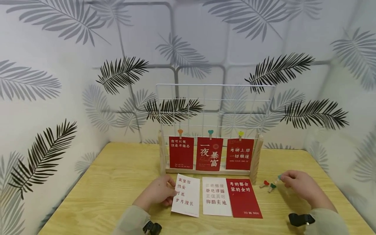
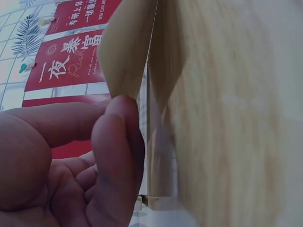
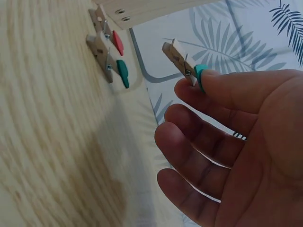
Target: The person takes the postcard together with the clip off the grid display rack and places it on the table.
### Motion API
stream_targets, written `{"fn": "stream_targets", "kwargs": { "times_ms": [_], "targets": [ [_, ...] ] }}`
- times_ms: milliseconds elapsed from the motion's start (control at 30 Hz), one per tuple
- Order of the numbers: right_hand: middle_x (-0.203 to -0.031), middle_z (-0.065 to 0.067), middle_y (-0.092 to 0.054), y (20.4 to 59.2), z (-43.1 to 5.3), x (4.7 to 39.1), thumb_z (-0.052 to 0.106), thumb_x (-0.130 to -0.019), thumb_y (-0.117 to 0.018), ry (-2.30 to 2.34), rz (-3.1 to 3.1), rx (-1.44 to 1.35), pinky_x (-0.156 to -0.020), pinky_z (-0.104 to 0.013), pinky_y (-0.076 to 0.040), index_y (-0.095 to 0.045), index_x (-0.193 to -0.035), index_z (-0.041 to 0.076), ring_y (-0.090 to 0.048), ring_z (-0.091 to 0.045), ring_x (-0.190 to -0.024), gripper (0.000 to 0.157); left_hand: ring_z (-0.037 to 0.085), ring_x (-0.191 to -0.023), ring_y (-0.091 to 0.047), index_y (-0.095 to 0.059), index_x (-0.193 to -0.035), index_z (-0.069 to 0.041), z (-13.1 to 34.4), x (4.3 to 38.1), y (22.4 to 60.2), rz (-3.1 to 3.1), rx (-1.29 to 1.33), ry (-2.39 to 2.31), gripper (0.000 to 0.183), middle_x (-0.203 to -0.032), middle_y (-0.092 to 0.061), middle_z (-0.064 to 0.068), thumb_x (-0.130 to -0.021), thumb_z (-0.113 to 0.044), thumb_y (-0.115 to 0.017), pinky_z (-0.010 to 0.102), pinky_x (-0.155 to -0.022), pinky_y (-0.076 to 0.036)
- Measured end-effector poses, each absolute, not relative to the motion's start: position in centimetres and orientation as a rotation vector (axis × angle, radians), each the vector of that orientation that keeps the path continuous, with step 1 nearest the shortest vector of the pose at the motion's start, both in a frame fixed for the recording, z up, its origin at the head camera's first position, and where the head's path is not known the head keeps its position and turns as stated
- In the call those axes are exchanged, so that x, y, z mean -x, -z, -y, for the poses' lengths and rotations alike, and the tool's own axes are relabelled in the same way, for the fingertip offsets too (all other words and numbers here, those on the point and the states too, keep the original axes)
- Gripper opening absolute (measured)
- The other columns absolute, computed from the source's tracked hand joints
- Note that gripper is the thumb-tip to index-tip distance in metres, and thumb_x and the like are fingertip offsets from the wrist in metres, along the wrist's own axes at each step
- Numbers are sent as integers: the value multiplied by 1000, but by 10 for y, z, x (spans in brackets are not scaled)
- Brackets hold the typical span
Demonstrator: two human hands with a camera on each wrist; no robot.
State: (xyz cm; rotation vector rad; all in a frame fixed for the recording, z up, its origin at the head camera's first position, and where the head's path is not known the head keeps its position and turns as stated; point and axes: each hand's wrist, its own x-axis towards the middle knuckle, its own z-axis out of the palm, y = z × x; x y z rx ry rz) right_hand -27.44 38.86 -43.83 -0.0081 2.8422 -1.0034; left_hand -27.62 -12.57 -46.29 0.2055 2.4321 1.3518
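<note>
The person's left hand (image 1: 163, 193) is pinching with the fingertips. The right hand (image 1: 300, 186) is pinching between thumb (image 3: 236, 90) and index finger, its other three fingers curving loosely. The left forearm (image 1: 133, 217) and right forearm (image 1: 326, 218) are slanting inward.

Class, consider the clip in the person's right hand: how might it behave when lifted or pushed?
The clip is likely light: slim wood, pinched at its teal end by the right hand. Its flat sides suggest it would slide rather than roll. It looks stiff, though the wire spring probably lets it open when squeezed.
</note>
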Motion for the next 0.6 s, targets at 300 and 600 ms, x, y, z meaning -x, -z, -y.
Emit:
{"fn": "stream_targets", "kwargs": {
  "times_ms": [300,600],
  "targets": [
    [-84,-4,-59,439,-392,278,28,-107,-50,943,-2866,41,-68,-38,-40,-68,-100,4,-51,-20,-76,31,18,-55,-61,-54,-116,-2,123,280,456,-2417,-174,-1385,28,-74,-64,13,-93,-7,-69,29,-50,-54],
    [-74,-6,-64,451,-395,279,30,-103,-58,798,-2849,109,-70,-40,-45,-76,-102,9,-59,-24,-71,27,18,-54,-62,-51,-118,2,121,276,463,-2380,-190,-1416,31,-74,-65,15,-93,-5,-69,31,-50,-55]
  ]
}}
